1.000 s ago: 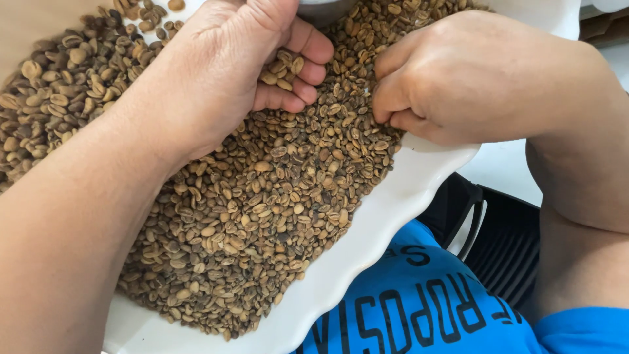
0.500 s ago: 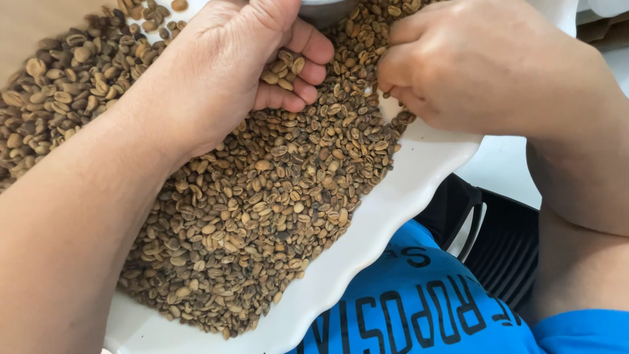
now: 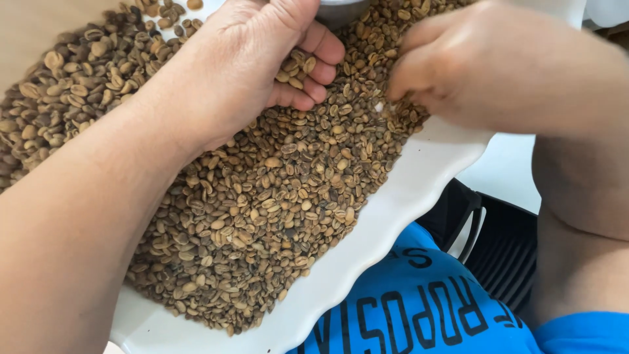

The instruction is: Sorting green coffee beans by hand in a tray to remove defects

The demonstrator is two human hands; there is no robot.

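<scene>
Beans heaped in a white tray, both hands in the pile

Beans [image 3: 262, 196], tan to olive-brown, small ovals each with a dark centre crease, spread in a thick layer across the white tray [image 3: 393, 210]. The layer runs from the tray's far left edge down toward its near corner, and a bare white strip shows along the scalloped near rim. A few beans look darker and duller than the rest.

Left hand [image 3: 242, 65] sits over the far middle of the tray, fingers curled in to a loose cup, a small clutch of beans cradled against the palm and fingertips. Right hand [image 3: 498, 72] is at the tray's right edge, fingers bunched close together, tips pressed down into the beans beside a pale fleck; it is blurred, and whether anything is pinched between the tips cannot be told.

A grey rounded object [image 3: 341, 10] peeks in at the far edge. Below the near rim, a blue shirt [image 3: 419, 308] and a black crate [image 3: 504, 249]
</scene>
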